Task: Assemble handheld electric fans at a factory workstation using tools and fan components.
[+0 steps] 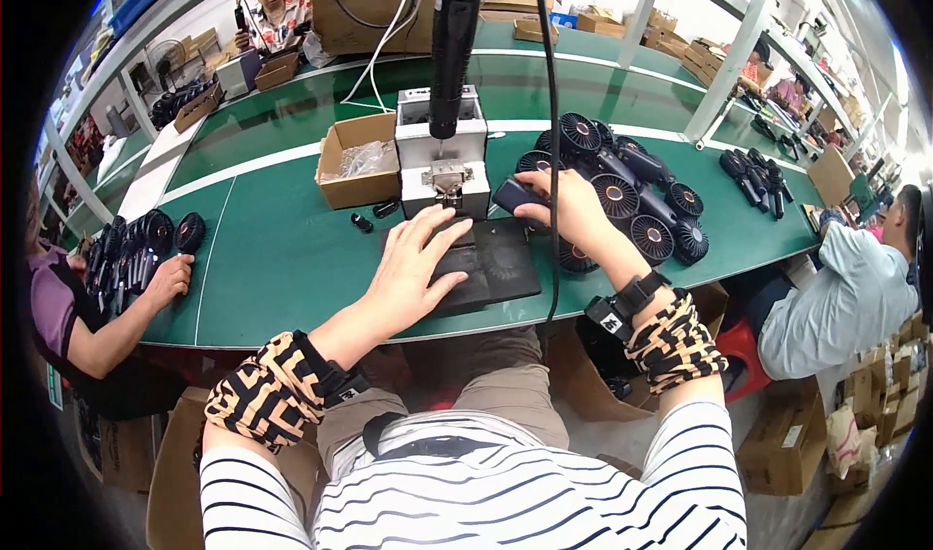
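Observation:
My right hand (569,205) grips a dark navy, rounded block-like piece (517,195) between thumb and fingers, beside a pile of handheld fans (618,196). My left hand (413,263) reaches over a black pad (505,268), its fingers stretched apart toward the front of a grey-and-white box-shaped machine (442,132); nothing shows in its grasp. Above that machine hangs a black electric screwdriver (453,59), tip down. Two small black parts (362,222) lie left of the machine.
A cardboard box (358,166) with clear plastic inside stands left of the machine. One black cable (554,142) hangs past my right hand. More fans (146,244) lie by a co-worker's hand (173,278) at left; another co-worker (846,278) sits at right.

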A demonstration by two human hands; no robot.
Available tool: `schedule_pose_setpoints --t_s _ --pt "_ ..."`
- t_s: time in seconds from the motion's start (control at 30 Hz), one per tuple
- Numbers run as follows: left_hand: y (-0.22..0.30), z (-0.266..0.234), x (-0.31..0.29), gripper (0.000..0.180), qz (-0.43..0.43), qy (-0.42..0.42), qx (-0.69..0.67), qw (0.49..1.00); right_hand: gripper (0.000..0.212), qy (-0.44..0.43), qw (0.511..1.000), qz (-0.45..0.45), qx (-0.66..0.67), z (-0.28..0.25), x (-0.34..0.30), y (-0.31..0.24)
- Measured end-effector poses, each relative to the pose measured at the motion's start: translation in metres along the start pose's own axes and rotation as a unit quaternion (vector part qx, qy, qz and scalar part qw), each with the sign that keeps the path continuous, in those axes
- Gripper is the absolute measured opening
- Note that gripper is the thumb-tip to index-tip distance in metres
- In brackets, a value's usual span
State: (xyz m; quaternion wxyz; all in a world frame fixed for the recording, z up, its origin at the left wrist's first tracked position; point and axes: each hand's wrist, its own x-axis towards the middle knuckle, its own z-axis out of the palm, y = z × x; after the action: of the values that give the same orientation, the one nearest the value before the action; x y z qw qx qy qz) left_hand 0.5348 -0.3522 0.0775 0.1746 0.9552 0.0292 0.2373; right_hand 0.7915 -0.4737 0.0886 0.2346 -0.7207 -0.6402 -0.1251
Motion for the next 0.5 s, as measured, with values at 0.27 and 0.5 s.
schedule_pose_setpoints --t_s 0.27,0.5 --pt "0.002 -0.003 0.0 0.08 0.04 0.03 0.045 0.998 0.032 -0.085 0.971 -0.143 0.173 0.002 0.011 -0.08" --pt "-0.016 -0.015 -0.04 0.051 -0.058 0.007 -0.023 0.998 0.064 -0.059 0.984 -0.011 -0.17 -0.049 -0.027 0.013"
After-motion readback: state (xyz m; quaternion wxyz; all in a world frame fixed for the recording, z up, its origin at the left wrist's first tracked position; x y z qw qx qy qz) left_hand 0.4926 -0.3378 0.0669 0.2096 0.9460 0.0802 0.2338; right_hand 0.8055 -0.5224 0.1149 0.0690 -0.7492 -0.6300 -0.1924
